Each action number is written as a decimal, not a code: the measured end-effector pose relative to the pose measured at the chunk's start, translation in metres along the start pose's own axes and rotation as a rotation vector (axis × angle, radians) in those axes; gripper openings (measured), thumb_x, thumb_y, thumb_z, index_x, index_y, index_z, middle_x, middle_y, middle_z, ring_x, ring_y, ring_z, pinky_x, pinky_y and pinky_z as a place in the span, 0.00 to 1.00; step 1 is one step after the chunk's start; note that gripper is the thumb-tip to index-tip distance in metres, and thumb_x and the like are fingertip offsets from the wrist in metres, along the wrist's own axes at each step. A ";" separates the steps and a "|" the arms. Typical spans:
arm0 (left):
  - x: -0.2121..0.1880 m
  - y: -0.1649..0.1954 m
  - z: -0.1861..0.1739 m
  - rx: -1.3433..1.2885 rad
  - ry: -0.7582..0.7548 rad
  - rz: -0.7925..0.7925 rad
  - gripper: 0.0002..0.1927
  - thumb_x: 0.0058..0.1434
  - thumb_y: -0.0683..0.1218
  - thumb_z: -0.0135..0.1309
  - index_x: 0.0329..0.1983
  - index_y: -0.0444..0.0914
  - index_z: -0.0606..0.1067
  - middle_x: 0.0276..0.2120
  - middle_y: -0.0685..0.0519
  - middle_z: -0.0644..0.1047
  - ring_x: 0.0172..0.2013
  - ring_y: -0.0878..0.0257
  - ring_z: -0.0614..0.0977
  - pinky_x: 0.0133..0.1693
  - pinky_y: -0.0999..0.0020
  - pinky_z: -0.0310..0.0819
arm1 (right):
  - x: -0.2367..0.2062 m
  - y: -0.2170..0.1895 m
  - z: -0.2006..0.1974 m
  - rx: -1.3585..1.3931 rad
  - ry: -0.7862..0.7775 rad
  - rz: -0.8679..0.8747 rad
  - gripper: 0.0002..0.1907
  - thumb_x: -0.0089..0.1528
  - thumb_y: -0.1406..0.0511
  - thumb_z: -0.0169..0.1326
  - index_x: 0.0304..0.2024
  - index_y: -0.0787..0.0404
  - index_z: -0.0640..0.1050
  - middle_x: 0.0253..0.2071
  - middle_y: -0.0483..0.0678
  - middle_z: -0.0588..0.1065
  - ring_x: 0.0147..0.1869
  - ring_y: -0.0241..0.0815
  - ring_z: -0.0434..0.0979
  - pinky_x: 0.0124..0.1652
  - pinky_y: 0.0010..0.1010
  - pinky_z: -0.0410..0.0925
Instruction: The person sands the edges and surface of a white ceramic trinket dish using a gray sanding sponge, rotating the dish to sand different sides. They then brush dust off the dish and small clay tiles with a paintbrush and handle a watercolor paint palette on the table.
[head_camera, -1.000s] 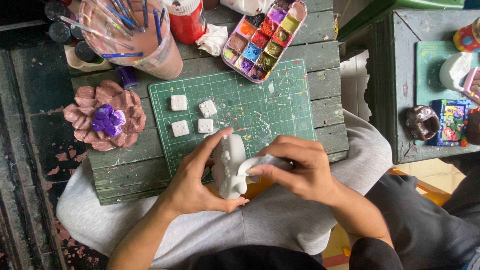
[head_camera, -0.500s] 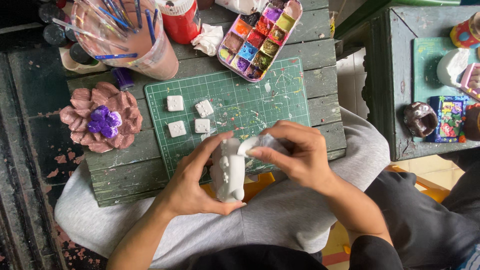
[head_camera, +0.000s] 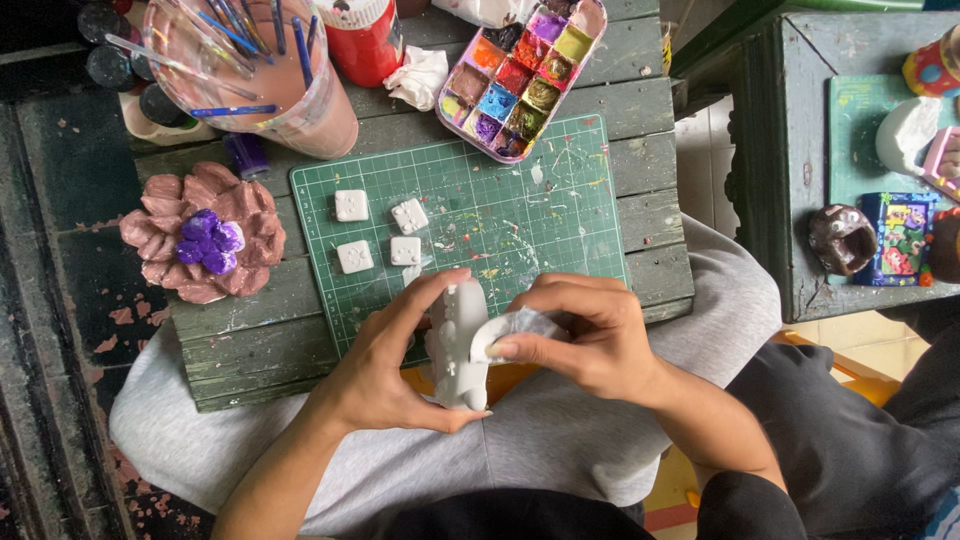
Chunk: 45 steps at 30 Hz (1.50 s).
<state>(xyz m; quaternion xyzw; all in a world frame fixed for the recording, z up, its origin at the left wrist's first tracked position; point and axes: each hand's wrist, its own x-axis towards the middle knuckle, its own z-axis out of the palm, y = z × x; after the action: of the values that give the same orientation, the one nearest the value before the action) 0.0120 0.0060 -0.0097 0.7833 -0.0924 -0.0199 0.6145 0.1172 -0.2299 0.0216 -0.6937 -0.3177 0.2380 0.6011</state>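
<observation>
Two hands worked low in the centre of the frame: the left hand (head_camera: 385, 375) gripped a white clay figure (head_camera: 458, 345) upright, while the right hand (head_camera: 590, 335), fingers pinched closed, pressed a crumpled wipe (head_camera: 515, 328) against its side, seemingly mid-cleaning. Above lay a green cutting mat (head_camera: 520, 215) bearing four small white tiles (head_camera: 378, 230).

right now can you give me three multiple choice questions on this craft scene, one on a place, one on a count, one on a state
1. Where is the paint palette?
A. at the far edge of the cutting mat
B. on the person's lap
C. under the clay flower

2. How many small white squares lie on the mat?
A. two
B. four
C. six

3. What is the left hand doing?
A. resting flat on the board
B. holding a brush
C. gripping the white figure

Answers: 1 A, the palette lies just beyond the mat's far edge. 2 B, four squares sit in a cluster. 3 C, its fingers wrap the figure while the right hand presses a white wipe against it.
</observation>
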 end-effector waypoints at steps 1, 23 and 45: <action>0.000 0.000 0.000 0.017 -0.001 0.040 0.62 0.36 0.51 0.78 0.74 0.39 0.58 0.66 0.44 0.71 0.62 0.49 0.78 0.58 0.57 0.78 | 0.001 0.002 0.000 0.005 0.044 0.047 0.11 0.57 0.71 0.69 0.40 0.68 0.82 0.35 0.47 0.79 0.34 0.31 0.76 0.31 0.23 0.67; 0.003 0.003 0.000 0.012 -0.052 0.063 0.60 0.34 0.50 0.75 0.71 0.36 0.60 0.64 0.43 0.73 0.62 0.48 0.79 0.62 0.57 0.74 | -0.008 -0.013 -0.009 0.021 -0.091 -0.103 0.12 0.59 0.71 0.68 0.42 0.68 0.80 0.37 0.49 0.78 0.38 0.32 0.77 0.34 0.25 0.68; 0.000 -0.002 0.001 0.024 -0.065 0.090 0.60 0.33 0.50 0.76 0.71 0.37 0.60 0.66 0.44 0.71 0.65 0.46 0.77 0.65 0.53 0.73 | -0.002 -0.004 -0.007 -0.058 -0.045 -0.080 0.12 0.58 0.70 0.69 0.41 0.66 0.81 0.36 0.46 0.78 0.35 0.29 0.74 0.33 0.21 0.64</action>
<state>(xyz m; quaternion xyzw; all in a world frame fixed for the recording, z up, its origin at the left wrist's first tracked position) 0.0125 0.0058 -0.0120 0.7846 -0.1476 -0.0166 0.6019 0.1203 -0.2360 0.0266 -0.6921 -0.3655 0.2196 0.5824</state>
